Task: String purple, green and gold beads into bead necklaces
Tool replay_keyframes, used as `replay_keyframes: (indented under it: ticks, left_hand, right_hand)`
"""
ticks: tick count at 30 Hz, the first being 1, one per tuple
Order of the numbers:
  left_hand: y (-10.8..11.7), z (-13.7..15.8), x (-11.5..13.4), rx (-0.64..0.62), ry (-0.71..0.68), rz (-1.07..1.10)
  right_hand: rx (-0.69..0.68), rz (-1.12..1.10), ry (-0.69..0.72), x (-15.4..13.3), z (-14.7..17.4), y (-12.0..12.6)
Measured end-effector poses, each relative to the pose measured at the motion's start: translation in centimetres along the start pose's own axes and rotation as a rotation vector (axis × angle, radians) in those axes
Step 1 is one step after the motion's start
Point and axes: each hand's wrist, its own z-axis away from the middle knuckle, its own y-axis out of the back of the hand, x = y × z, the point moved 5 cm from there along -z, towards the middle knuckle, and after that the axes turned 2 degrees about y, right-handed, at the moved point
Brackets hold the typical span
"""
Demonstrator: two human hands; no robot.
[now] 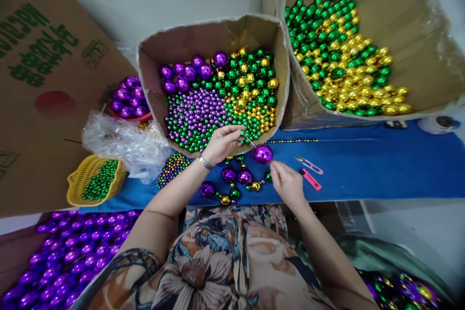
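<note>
My left hand (222, 144) pinches the upper end of a thin needle (249, 140) above the front edge of the bead box. A small green bead (242, 133) shows at its fingertips. The needle runs down to a big shiny purple ball (262, 154). At that ball's lower right, my right hand (287, 183) has thumb and finger closed on the bead string, which is mostly hidden there. Below, a strand of purple, gold and green beads (234, 193) lies curled on the blue cloth (363, 169).
Open cardboard boxes of loose beads stand behind: one mixed (214, 29), one green and gold (381, 19). At left are a yellow basket (74, 186) and crumpled plastic (119, 140). Thread snips (310, 165) and a pink cutter (311, 180) lie at right.
</note>
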Motion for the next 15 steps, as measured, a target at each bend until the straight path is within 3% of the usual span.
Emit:
replay_keyframes:
  ticks: [4, 8, 12, 15]
  left_hand:
    - [-0.4, 0.6, 0.5, 0.012, -0.171, -0.28]
    - [-1.5, 1.5, -0.9, -0.078, -0.184, -0.41]
    - [-1.6, 2.4, -1.2, -0.024, -0.261, -0.539]
    - [-1.9, 2.8, -0.4, -0.003, -0.286, -0.583]
  right_hand:
    - [-0.013, 0.181, 0.042, -0.1, 0.1, -0.4]
    - [-0.066, 0.138, -0.005, 0.3, 0.7, -2.0]
    - [-0.191, 0.118, -0.053, 1.0, 1.4, -2.8]
    - [-0.148, 0.051, -0.098, 1.0, 0.9, -1.8]
